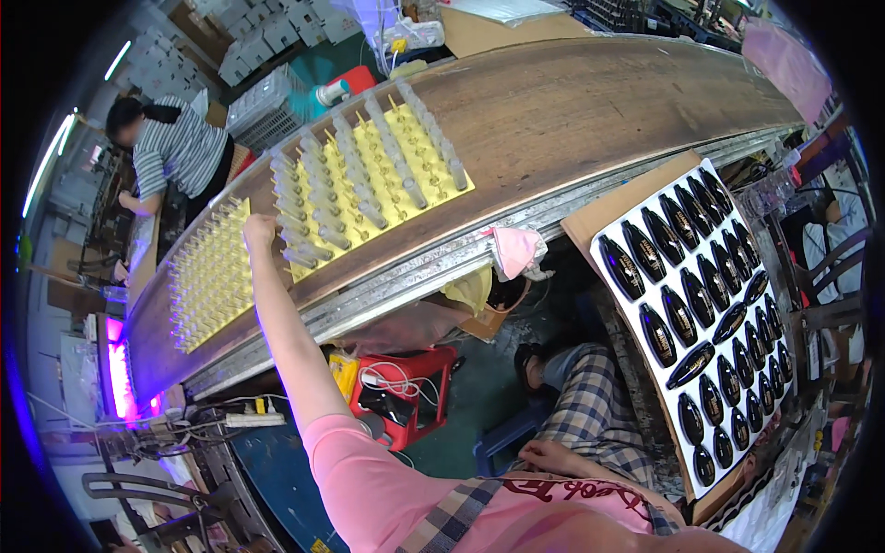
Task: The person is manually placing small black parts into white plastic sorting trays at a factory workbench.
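My left arm reaches across to the long brown worktable, and my left hand (261, 229) is closed between two yellow peg boards. Whatever its fingers pinch, if anything, is hidden. To its right is a yellow board (403, 138) with rows of upright greyish translucent tubes (412, 192). On its other side lies a second yellow board (210, 276), densely set with thin pale pegs. My right hand (544, 456) rests on my lap over a checked apron, its fingers loosely bent and with nothing seen in them.
At my right, a white sheet (653, 376) on cardboard carries many glossy black oval pieces. A pink cloth (518, 251) hangs at the table's near edge. Below are a red stool (406, 405) with cables and a blue seat. Another person (180, 152) works at the far left, near a turquoise fan (313, 97).
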Demonstrator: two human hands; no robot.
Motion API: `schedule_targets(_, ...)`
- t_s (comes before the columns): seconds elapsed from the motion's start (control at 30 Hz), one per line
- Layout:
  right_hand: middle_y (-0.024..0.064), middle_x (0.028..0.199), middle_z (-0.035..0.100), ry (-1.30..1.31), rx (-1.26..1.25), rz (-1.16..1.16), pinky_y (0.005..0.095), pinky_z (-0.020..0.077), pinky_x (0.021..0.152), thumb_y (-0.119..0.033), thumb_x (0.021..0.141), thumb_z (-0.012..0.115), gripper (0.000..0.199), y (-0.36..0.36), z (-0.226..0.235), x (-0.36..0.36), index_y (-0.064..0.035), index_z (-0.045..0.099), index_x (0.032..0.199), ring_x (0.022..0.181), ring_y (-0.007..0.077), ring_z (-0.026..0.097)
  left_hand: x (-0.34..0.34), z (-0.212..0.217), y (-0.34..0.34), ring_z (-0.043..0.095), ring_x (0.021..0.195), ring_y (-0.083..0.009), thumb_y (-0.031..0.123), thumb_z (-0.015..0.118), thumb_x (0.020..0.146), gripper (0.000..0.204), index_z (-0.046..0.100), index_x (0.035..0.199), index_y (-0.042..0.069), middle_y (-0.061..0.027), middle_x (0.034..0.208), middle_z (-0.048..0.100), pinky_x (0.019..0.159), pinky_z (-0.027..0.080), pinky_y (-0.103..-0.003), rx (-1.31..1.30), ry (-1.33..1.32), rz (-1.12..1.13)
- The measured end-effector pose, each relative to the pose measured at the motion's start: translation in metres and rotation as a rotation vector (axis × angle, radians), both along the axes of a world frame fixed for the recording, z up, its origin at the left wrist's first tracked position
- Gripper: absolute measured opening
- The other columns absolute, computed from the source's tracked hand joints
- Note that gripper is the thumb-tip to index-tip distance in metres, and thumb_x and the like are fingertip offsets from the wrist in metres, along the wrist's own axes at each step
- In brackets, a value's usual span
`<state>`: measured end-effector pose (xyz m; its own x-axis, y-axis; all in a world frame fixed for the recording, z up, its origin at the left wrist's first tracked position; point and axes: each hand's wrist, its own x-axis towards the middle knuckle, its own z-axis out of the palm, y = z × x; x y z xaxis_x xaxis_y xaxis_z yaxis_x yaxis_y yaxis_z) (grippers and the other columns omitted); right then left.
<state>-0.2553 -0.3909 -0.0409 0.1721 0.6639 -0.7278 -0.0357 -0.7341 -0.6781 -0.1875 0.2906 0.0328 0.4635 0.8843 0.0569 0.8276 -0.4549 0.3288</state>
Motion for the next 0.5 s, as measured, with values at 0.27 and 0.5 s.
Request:
schedule_targets(0.27, 0.0087, 0.078, 0.064, 0.032, 0.024, 0.076, 0.0283, 0.0471, 0.061, -0.031, 0.087, 0.048, 0.032, -0.003, -0.004, -0.008, -0.0025, 0.056, 0.099, 0.066, 0.0175, 0.061, 0.057, 0.064, -0.078, 0.059, 0.078, -0.0259, 0.028, 0.057, 0.077, 0.030, 0.063, 0.090, 0.002, -0.0161, 0.084, 0.062, 0.072, 0.044, -0.034, 0.436, -0.396, -0.392)
schedule_targets(0.5, 0.0102, 0.077, 0.064, -0.062, 0.142, 0.050, 0.0314, 0.0479, 0.062, -0.032, 0.085, 0.049, 0.031, -0.015, -0.013, -0.016, -0.0026, 0.059, 0.089, 0.068, 0.0223, 0.062, 0.124, 0.093, -0.225, 0.026, 0.123, -0.0344, 0.049, 0.068, 0.059, 0.055, 0.063, 0.099, 0.011, -0.0162, 0.127, 0.040, 0.103, 0.013, -0.050, 0.607, 0.184, -0.857)
